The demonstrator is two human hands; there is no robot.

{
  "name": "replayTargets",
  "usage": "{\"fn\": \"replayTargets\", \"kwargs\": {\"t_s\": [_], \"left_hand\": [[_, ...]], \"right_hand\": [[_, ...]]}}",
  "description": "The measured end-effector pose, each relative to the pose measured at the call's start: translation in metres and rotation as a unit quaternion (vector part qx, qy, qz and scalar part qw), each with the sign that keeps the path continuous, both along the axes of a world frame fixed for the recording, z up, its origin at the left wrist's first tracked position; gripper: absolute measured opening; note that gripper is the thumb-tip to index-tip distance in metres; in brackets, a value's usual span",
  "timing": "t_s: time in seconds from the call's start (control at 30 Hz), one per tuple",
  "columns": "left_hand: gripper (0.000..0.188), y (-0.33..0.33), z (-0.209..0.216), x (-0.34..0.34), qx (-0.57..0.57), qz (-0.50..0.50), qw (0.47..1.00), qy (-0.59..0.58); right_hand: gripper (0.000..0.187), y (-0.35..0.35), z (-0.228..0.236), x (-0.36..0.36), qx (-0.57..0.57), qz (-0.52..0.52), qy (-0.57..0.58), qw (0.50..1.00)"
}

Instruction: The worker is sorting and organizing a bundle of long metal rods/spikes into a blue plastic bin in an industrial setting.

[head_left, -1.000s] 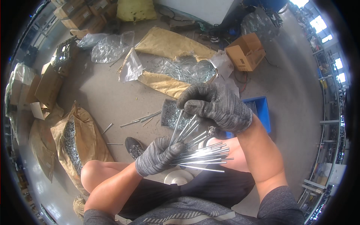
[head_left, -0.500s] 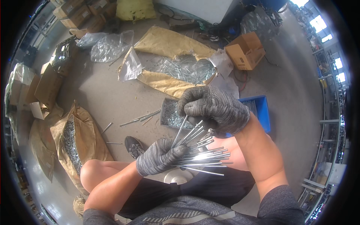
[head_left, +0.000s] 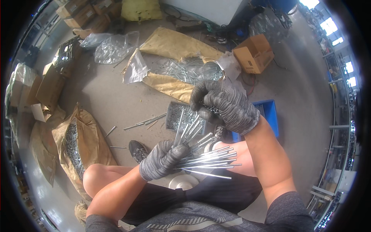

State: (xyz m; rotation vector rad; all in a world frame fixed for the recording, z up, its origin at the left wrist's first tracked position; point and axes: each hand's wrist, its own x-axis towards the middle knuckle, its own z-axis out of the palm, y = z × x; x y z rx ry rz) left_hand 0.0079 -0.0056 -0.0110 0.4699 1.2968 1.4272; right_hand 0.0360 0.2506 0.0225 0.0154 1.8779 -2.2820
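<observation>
Rods (head_left: 210,157) — rightward from left hand (head_left: 160,160)

Metal rods (head_left: 212,156), a fanned bundle: near-left ends hidden inside the left hand (head_left: 162,160); right hand (head_left: 228,106): fingertips curled out of sight, any contents indeterminable. Gray tray (head_left: 167,120), far right corner covered by the right hand, its small metal parts (head_left: 177,111) too fine to identify; blue bin (head_left: 273,116), left portion obscured behind the right hand and wrist. Yellow sack (head_left: 142,9) and stacked cartons (head_left: 79,16), far left, cropped by the upper edge; shelving (head_left: 340,125), far right, contents blurred.
</observation>
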Motion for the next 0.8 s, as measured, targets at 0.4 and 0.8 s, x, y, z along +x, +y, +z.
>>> {"fn": "replayTargets", "kwargs": {"t_s": [0.4,0.8], "left_hand": [[0.075,0.000,0.001,0.002,-0.015,0.035,0.999,-0.024],[0.071,0.001,-0.005,0.003,-0.012,0.010,0.999,-0.043]], "right_hand": [[0.021,-0.012,0.028,-0.003,-0.032,-0.094,-0.110,0.989],[0.021,-0.004,-0.012,0.002,-0.160,-0.075,-0.146,0.973]]}}
